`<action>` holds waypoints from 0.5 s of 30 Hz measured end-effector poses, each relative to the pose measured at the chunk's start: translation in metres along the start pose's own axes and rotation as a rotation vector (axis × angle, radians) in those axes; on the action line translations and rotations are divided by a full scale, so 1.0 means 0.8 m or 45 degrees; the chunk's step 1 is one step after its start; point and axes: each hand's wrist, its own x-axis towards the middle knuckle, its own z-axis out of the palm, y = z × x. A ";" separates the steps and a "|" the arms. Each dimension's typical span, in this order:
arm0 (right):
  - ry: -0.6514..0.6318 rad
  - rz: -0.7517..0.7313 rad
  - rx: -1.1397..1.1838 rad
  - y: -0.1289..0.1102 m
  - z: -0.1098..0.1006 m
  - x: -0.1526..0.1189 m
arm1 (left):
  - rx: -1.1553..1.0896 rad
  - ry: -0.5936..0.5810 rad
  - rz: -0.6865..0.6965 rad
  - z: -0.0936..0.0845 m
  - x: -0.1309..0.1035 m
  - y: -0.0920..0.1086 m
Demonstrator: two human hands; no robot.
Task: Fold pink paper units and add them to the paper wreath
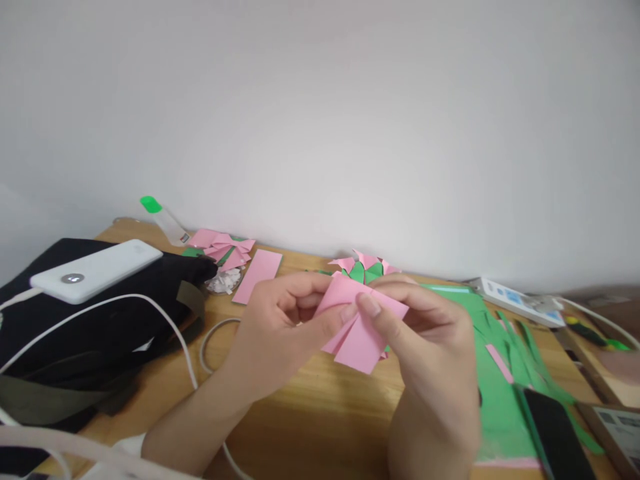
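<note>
Between my two hands, above the wooden table (320,420), is a folded piece of pink paper (365,333) with pleats spreading toward me. My left hand (295,327) pinches its left side, thumb on the near face and fingers behind. On its right side my right hand (425,333) grips it the same way; both thumbtips press close together at its middle. Behind the paper, partly hidden, stands a pink and green folded paper piece (367,270). A flat pink paper strip (259,275) lies beyond my left hand.
On the left, a white power bank (95,270) rests on black cloth (75,353), its cable looping across the table. Green paper (500,400), a phone (555,433) and a power strip (520,300) lie right. A glue bottle (167,223) leans by the wall near pink folded paper (227,248).
</note>
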 end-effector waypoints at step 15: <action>-0.125 0.003 -0.014 -0.007 -0.012 0.008 | 0.000 0.134 -0.164 0.007 -0.007 0.017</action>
